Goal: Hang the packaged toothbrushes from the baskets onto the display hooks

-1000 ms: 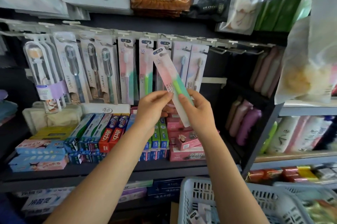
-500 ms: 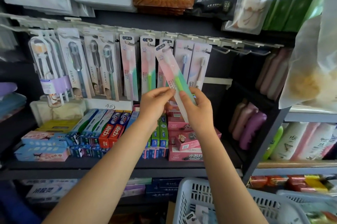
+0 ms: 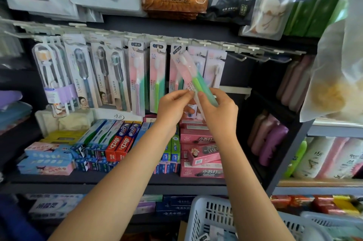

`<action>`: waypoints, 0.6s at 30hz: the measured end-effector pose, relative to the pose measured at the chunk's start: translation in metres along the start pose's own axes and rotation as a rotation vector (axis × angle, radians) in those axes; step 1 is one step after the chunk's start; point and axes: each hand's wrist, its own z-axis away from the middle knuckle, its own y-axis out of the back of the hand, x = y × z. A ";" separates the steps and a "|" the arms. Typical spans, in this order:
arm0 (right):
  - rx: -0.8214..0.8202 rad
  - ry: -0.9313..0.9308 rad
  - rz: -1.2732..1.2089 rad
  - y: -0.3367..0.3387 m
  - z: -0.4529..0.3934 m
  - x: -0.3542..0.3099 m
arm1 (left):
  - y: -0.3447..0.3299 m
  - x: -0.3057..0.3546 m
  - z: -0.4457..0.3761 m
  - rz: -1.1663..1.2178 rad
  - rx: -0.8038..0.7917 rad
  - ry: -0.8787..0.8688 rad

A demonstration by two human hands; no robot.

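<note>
Fingers (image 3: 187, 94) of the left hand (image 3: 172, 109) pinch one long edge of a toothbrush pack (image 3: 191, 77), and the right hand (image 3: 220, 111) curls round the other edge lower down. Both hands hold this one pack up in front of the row of hooks (image 3: 255, 54).

Its long side runs from the bottom right, between the hands, up to the top left. The top end, with the dark round label and the white brush head, leans to the left and sits just by the hanging packs (image 3: 157, 76). The bottom end points down behind the right hand. The pack is pink on one side and green on the other, with a green brush handle inside.

Hanging packs on the row beside it look the same, and two of them say "SS" near the top. Further left, two grey packs (image 3: 110, 77) have "LMK" written down the side.

On the shelf below sit toothpaste boxes (image 3: 117, 142). The red ones show the big white word "中华". The pink boxes (image 3: 200, 154) say "小苏打", and one also says "BAKING SODA". A small round sign near the back reads "浪莎".

At the bottom stands a white basket (image 3: 212, 215) with slots in its wall. What is inside it is too hard to make out.
</note>
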 end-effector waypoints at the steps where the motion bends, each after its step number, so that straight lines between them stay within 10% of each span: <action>1: -0.010 -0.012 -0.022 0.000 0.000 0.002 | 0.000 0.000 0.000 -0.006 0.003 -0.005; 18: -0.330 -0.470 -0.346 -0.072 0.050 0.069 | 0.052 -0.072 -0.018 -0.220 0.084 0.171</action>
